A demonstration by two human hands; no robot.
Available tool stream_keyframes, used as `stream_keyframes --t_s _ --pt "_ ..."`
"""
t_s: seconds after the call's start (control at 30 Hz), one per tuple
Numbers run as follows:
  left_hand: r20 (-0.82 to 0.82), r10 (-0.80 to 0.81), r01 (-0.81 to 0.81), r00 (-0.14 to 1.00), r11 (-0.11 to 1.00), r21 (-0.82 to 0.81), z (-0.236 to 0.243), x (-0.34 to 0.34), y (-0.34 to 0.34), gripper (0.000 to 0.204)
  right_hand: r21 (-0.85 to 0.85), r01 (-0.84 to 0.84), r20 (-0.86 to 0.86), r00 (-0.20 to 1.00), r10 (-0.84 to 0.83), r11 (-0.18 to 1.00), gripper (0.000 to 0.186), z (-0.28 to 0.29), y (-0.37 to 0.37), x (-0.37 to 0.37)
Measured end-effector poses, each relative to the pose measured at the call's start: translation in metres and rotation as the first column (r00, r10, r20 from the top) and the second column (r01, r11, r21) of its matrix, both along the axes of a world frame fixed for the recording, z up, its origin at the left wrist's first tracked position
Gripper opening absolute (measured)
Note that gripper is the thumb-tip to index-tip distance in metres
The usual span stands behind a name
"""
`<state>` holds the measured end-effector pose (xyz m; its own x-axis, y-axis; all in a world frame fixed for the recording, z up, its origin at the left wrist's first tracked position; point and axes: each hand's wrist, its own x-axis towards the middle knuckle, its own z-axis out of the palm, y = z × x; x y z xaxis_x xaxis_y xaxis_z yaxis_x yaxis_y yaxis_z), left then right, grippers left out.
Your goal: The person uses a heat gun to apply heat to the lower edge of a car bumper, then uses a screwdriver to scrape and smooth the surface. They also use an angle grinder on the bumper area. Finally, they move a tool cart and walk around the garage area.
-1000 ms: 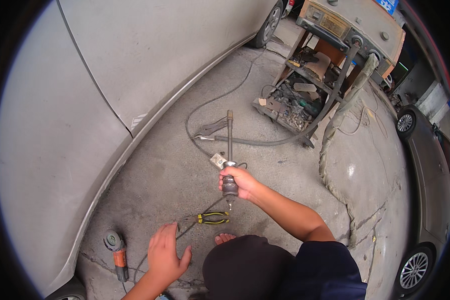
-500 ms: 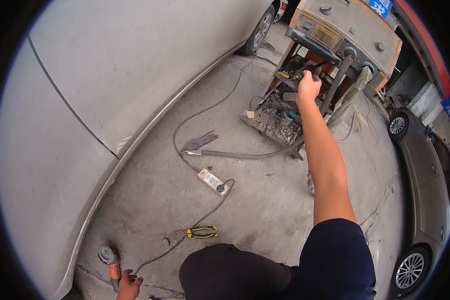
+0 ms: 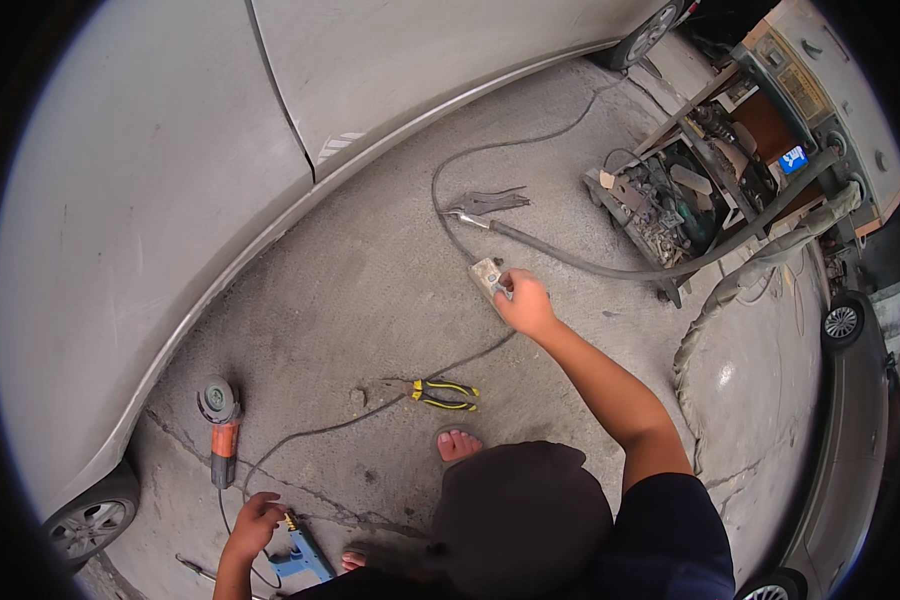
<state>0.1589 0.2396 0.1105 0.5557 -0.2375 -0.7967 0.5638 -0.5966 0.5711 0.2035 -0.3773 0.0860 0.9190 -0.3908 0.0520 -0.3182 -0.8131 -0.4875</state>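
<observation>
My right hand (image 3: 528, 302) is down at the white power strip (image 3: 486, 274) on the concrete. Its fingers are bent round the end where the black plug sat; the plug itself is hidden under them. My left hand (image 3: 255, 524) hovers low at the left, fingers loosely curled and apart, beside the brass-coloured tip of a blue pistol-shaped tool (image 3: 303, 556). I see nothing held in it. An orange angle grinder (image 3: 225, 437) lies beyond that hand, its disc end away from me. Yellow-and-black pliers (image 3: 444, 394) rest over the dark power cord (image 3: 345, 424).
A silver car (image 3: 170, 130) stands along the left. A thick hose (image 3: 590, 268) runs from a wheeled machine (image 3: 820, 80) with a cluttered lower shelf (image 3: 660, 205). A dark rag (image 3: 492, 202) lies by the hose end. Another car (image 3: 850, 420) is at the right.
My right hand has come down from in front of the machine to the power strip. The view has shifted, bringing the blue tool and my feet into sight. The left hand stays low near the grinder.
</observation>
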Motion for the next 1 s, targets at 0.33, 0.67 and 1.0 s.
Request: stream_keyframes --t_s 0.33,0.67,1.0 --pt "0.061 0.450 -0.453 0.891 0.891 0.043 -0.005 -0.062 0.068 0.023 -0.142 -0.058 0.047 0.997 0.065 0.988 0.020 0.015 -0.023 0.094" --pt "0.434 0.593 -0.655 0.678 0.221 0.722 -0.078 -0.295 0.195 0.089 0.117 -0.669 -0.048 0.735 0.677 0.734 0.014 -0.014 0.159 0.058" --pt "0.466 0.762 -0.788 0.450 0.093 0.608 -0.149 -0.292 0.191 0.058 0.063 -0.792 -0.185 0.589 0.787 0.608 0.010 0.011 0.178 0.023"
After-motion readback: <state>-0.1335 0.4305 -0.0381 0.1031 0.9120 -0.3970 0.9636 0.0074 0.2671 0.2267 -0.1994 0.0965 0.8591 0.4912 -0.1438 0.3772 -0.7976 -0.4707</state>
